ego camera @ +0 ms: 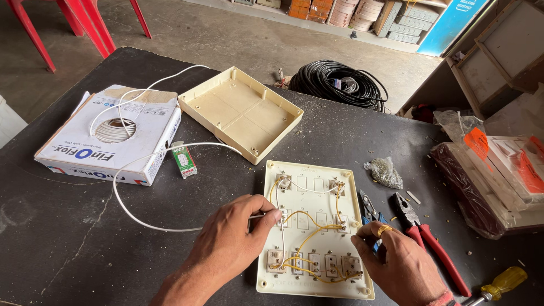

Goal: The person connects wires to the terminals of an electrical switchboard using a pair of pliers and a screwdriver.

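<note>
A dark table (340, 136) carries a wire box (107, 136), an empty cream tray (241, 113) and the switch plate (314, 226) (back side up, yellow wiring showing). The left hand (232, 243) pinches a white wire (147, 224) at the plate; the right hand (396, 263) rests half-curled on its edge, holding nothing visible, beside red pliers (430, 238).

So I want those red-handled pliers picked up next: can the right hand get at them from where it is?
Probably yes. The right hand rests on the switch plate's right edge, and the red-handled pliers lie on the table just beside it, with nothing on top of them.
</note>
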